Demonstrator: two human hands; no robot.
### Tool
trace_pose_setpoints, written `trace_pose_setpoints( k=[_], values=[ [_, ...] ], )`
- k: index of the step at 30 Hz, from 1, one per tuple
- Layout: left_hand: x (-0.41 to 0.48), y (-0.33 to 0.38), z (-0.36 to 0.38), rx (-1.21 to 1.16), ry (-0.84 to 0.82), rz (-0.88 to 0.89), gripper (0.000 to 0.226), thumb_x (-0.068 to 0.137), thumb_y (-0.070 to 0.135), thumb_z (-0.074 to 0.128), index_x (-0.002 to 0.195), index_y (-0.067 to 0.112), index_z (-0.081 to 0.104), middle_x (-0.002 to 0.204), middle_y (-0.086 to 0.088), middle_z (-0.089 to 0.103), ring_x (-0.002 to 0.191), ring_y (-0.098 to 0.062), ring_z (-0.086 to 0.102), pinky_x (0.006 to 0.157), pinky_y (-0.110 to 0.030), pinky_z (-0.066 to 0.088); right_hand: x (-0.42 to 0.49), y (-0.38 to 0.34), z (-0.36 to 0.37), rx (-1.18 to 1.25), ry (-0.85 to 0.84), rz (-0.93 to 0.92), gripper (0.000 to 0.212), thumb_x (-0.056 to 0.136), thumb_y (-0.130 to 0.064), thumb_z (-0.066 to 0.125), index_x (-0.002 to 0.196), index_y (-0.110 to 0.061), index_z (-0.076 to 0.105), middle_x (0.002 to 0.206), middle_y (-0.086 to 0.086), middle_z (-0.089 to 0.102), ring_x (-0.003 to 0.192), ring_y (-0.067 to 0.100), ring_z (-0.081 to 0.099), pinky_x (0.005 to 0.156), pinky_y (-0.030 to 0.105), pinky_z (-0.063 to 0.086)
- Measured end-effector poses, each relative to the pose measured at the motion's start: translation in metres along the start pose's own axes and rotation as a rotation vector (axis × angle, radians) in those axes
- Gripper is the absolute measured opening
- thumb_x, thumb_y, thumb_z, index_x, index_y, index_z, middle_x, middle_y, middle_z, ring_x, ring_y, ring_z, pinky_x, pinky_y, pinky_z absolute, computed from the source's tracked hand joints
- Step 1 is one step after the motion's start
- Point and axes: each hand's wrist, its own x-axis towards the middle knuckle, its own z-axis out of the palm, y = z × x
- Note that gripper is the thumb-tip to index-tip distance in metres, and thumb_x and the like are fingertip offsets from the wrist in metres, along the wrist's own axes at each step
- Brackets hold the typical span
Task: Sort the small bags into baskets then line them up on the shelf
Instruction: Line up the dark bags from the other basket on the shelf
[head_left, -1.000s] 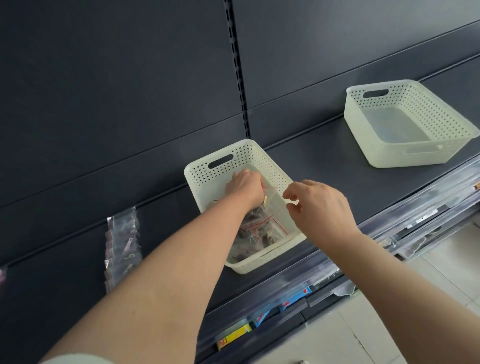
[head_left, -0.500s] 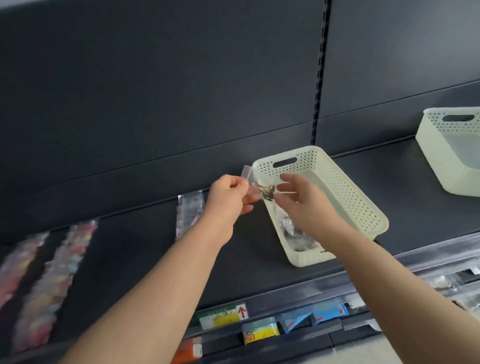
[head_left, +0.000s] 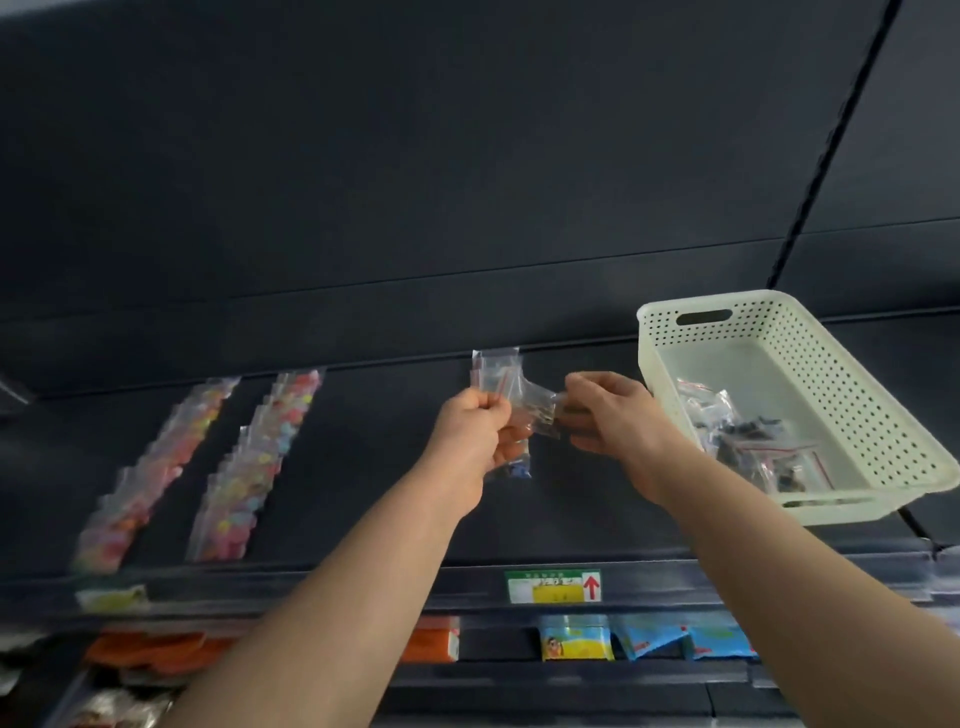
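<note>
Now: both hands pinch clear bags just left of the basket

Nearest, below the basket and on a lower level, coloured packets (head_left: 574, 638) sit behind a rail with a green-yellow price label (head_left: 555, 586); not part of this step, I judge.

Above that, left of the basket, both hands are raised over the shelf (head_left: 363, 493). The left hand (head_left: 475, 431) has its fingers curled tight round a bunch of small bags (head_left: 493, 371), which stands up out of the fist. The right hand (head_left: 610, 415), nearer the basket, clamps thumb and fingertips on a single bag (head_left: 535, 410) stretched between the two hands. Probably it is peeling one bag off the bunch to check or sort it. The contents are too blurred to name.

The basket (head_left: 857, 374) sits on the shelf, angled, its open top just beside the right hand, so a drop is short. Sorted bags (head_left: 753, 441) already lie heaped at its near end.

Far left of the basket, two rows of colourful bags (head_left: 254, 467) lie overlapped front to back, likely awaiting sorting.

Behind the basket, a dark back panel (head_left: 467, 182).
</note>
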Motion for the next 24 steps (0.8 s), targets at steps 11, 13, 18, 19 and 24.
trace_pose_setpoints(
  k=[11,13,18,19,24],
  values=[
    [0.006,-0.015,-0.028,-0.034,0.011,-0.094,0.008,0.102,0.011,0.049,0.099,0.013,0.057,0.098,-0.006,0.071,0.08,-0.014,0.066,0.072,-0.028,0.054,-0.002,0.017,0.033,0.256,-0.055,0.18,0.017,0.093,-0.025,0.059,0.098,-0.015,0.072,0.085,0.003,0.072,0.077,0.017,0.068,0.068,0.029,0.054],
    [0.007,-0.018,-0.035,0.012,0.009,-0.088,0.007,0.101,0.012,0.053,0.103,0.013,0.059,0.1,-0.005,0.072,0.082,-0.014,0.066,0.075,-0.03,0.055,-0.001,0.018,0.037,0.209,-0.032,0.181,0.017,0.092,-0.026,0.061,0.098,-0.015,0.072,0.086,0.002,0.072,0.076,0.016,0.067,0.069,0.029,0.053],
    [0.012,-0.026,-0.052,0.229,0.018,0.022,0.005,0.095,0.014,0.062,0.097,0.013,0.066,0.1,-0.005,0.071,0.083,-0.013,0.061,0.076,-0.028,0.055,0.001,0.024,0.044,0.056,0.032,0.144,0.02,0.086,-0.029,0.068,0.095,-0.012,0.074,0.095,0.007,0.073,0.081,0.019,0.066,0.071,0.03,0.055],
    [0.013,-0.027,-0.054,0.243,0.016,0.022,0.004,0.095,0.013,0.062,0.095,0.012,0.066,0.097,-0.005,0.071,0.081,-0.012,0.061,0.074,-0.028,0.056,0.0,0.027,0.044,0.063,0.026,0.143,0.02,0.086,-0.03,0.068,0.096,-0.013,0.074,0.096,0.008,0.073,0.081,0.019,0.067,0.069,0.031,0.056],
    [0.016,-0.043,-0.06,0.32,0.005,0.007,0.005,0.094,0.015,0.064,0.095,0.013,0.068,0.091,-0.002,0.071,0.075,-0.012,0.062,0.073,-0.029,0.057,0.001,0.041,0.04,-0.121,-0.054,0.144,0.033,0.08,-0.016,0.076,0.111,-0.011,0.066,0.1,0.01,0.071,0.087,0.019,0.07,0.068,0.026,0.057]
  ],
)
